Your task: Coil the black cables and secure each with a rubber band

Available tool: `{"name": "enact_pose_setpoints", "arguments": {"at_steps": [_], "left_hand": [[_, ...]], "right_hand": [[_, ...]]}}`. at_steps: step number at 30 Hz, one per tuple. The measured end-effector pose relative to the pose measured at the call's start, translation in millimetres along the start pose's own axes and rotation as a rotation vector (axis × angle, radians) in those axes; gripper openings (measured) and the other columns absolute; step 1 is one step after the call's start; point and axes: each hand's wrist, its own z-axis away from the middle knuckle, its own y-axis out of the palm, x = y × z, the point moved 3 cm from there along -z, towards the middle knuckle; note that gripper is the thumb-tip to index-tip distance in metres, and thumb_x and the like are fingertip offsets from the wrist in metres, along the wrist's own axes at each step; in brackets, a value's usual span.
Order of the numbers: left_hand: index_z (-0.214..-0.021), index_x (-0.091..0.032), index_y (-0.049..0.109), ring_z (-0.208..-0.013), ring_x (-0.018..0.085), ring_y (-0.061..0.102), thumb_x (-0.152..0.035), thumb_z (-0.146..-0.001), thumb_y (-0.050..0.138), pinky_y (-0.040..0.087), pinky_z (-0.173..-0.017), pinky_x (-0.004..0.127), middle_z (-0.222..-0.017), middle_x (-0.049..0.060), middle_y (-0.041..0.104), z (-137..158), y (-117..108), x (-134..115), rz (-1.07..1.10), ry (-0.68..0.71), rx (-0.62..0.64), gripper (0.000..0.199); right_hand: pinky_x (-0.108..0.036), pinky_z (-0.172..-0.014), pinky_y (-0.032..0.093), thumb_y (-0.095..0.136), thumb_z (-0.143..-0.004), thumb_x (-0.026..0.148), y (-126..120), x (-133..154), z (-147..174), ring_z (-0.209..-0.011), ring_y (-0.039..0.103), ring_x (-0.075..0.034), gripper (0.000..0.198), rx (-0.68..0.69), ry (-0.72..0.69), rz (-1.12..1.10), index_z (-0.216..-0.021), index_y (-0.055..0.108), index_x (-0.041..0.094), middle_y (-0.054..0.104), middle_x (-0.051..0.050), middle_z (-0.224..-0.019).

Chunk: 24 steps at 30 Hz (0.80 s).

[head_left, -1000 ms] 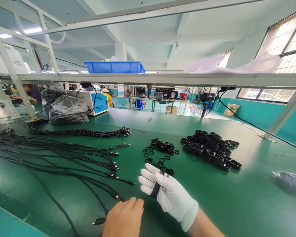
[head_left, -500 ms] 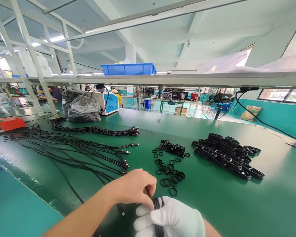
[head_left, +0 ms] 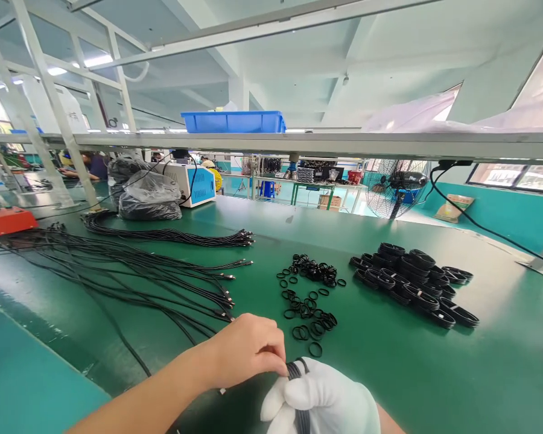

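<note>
My right hand [head_left: 330, 395], in a white glove, is closed around a coiled black cable [head_left: 302, 416] at the bottom of the view. The coil's strands run side by side between the gloved thumb and fingers. A small black band [head_left: 304, 365] loops near the coil's top. My bare left hand [head_left: 253, 349] pinches the coil's upper end, its thumb and fingertips against the strands. Just beyond my hands lie several loose black rings [head_left: 315, 349]. Below my left wrist, a cable connector [head_left: 222, 391] shows on the green table.
Long black cables [head_left: 163, 283] with metal plugs spread over the table [head_left: 384, 380] on the left. A pile of coiled cables [head_left: 416, 277] lies right. Behind are a plastic bag [head_left: 149, 196], a blue-and-white machine [head_left: 201, 184] and a fan [head_left: 396, 181]. A shelf [head_left: 344, 143] crosses above, carrying a blue tray [head_left: 234, 122].
Both hands have shifted slightly right with the coil. My left fingers have moved from bending over the coil's top to pinching beside it. The view has turned a little.
</note>
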Motion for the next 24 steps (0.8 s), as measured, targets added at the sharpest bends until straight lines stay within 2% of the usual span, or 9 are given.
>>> {"name": "enact_pose_setpoints", "arguments": {"at_steps": [3,5,9,12,14,16,18,21,24], "left_hand": [[-0.074,-0.019,0.050,-0.044,0.006,0.036,-0.036,-0.069,0.070,0.027,-0.042,0.018,-0.056,-0.008,0.047,-1.1,16.1,11.3,0.627,-0.198,0.045,0.027],[-0.077,-0.020,0.044,-0.040,0.004,0.027,-0.046,-0.070,0.066,0.022,-0.037,0.016,-0.054,-0.010,0.040,-2.4,32.5,14.5,0.797,-0.192,0.015,0.035],[-0.076,-0.018,0.045,-0.039,0.002,0.021,-0.059,-0.061,0.070,0.016,-0.034,0.016,-0.055,-0.010,0.038,-3.7,55.3,10.4,0.988,-0.082,-0.171,0.050],[-0.078,-0.017,0.048,-0.042,0.004,0.031,-0.055,-0.073,0.061,0.025,-0.038,0.016,-0.054,-0.009,0.040,1.6,53.9,-3.4,0.883,-0.081,-0.268,0.040],[-0.082,-0.017,0.050,-0.054,0.007,0.042,-0.040,-0.080,0.058,0.035,-0.049,0.017,-0.062,-0.006,0.047,6.7,48.4,-15.0,0.723,-0.108,-0.293,0.024],[-0.082,-0.018,0.049,-0.063,0.010,0.046,-0.024,-0.077,0.059,0.039,-0.058,0.019,-0.070,-0.003,0.050,10.5,45.0,-23.2,0.573,-0.134,-0.314,0.013],[-0.077,-0.018,0.048,-0.061,0.010,0.046,-0.017,-0.071,0.061,0.039,-0.058,0.020,-0.069,-0.004,0.050,11.9,46.1,-25.0,0.492,-0.149,-0.359,0.014],[-0.072,-0.019,0.047,-0.055,0.009,0.047,-0.014,-0.069,0.058,0.038,-0.052,0.019,-0.066,-0.003,0.051,12.0,54.9,-17.7,0.474,-0.138,-0.426,0.013],[-0.072,-0.019,0.052,-0.057,0.011,0.052,-0.012,-0.069,0.056,0.040,-0.051,0.019,-0.071,0.000,0.055,16.9,65.2,-10.0,0.379,-0.051,-0.500,0.008]], "right_hand": [[-0.027,-0.062,0.050,0.067,-0.066,0.032,5.9,2.7,3.3,-0.066,0.066,-0.018,0.038,0.038,-0.066,0.013,-0.090,0.069,0.002,0.069,-0.012,-0.068],[-0.027,-0.060,0.049,0.070,-0.063,0.036,7.2,4.2,4.0,-0.063,0.065,-0.019,0.039,0.041,-0.100,0.024,-0.084,0.071,0.003,0.068,-0.011,-0.064],[-0.022,-0.055,0.044,0.079,-0.050,0.035,-0.2,7.7,5.8,-0.053,0.058,-0.012,0.036,-0.034,-0.142,0.153,-0.068,0.071,0.006,0.065,-0.008,-0.060],[-0.024,-0.056,0.043,0.076,-0.053,0.046,-5.3,14.1,11.4,-0.054,0.056,-0.013,0.041,-0.073,-0.160,0.307,-0.070,0.070,0.009,0.061,-0.005,-0.057],[-0.028,-0.058,0.044,0.072,-0.057,0.051,-4.6,21.5,16.2,-0.057,0.056,-0.015,0.042,-0.079,-0.171,0.394,-0.068,0.069,0.011,0.059,-0.004,-0.055],[-0.031,-0.064,0.045,0.073,-0.059,0.046,-0.6,31.0,20.0,-0.065,0.057,-0.017,0.034,-0.086,-0.171,0.469,-0.065,0.068,0.013,0.060,-0.003,-0.060],[-0.033,-0.071,0.046,0.074,-0.061,0.038,5.9,41.2,21.9,-0.076,0.057,-0.020,0.025,-0.095,-0.160,0.512,-0.064,0.068,0.015,0.062,-0.003,-0.066],[-0.034,-0.081,0.045,0.074,-0.062,0.032,17.9,54.0,22.9,-0.088,0.055,-0.021,0.018,-0.096,-0.142,0.566,-0.060,0.066,0.016,0.064,-0.003,-0.073],[-0.034,-0.087,0.043,0.074,-0.063,0.031,29.0,60.0,26.5,-0.091,0.056,-0.021,0.017,-0.083,-0.117,0.598,-0.066,0.067,0.016,0.064,-0.003,-0.082]]}}
